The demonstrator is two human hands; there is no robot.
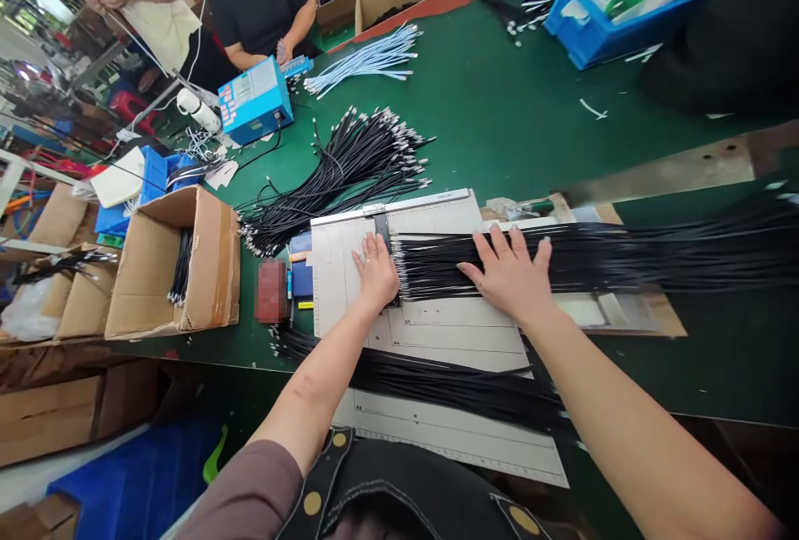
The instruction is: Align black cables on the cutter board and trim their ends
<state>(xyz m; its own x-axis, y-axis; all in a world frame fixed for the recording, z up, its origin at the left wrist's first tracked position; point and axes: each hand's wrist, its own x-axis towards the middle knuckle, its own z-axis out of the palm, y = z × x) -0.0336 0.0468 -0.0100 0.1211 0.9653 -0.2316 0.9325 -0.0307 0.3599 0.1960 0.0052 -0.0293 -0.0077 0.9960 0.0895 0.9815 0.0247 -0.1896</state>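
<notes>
Many thin black cables [430, 265] lie side by side across a pale, line-marked cutting board [462, 340], their ends toward its left part. My right hand [515, 274] rests spread and flat on these cables. By the cable ends, my left hand [378, 274] lies against a dark bar [380, 228] set across the board, fingers extended. Nearer my body, another bundle of black cables [449, 386] crosses the board. Toward the right the cables run off blurred past the board.
A big pile of black cables [349, 165] lies behind the board. Left of it stands an open cardboard box [212, 274]. Farther back are a blue machine [255, 99], light blue cables [368, 61] and a blue bin [587, 28]. Two people are across the table.
</notes>
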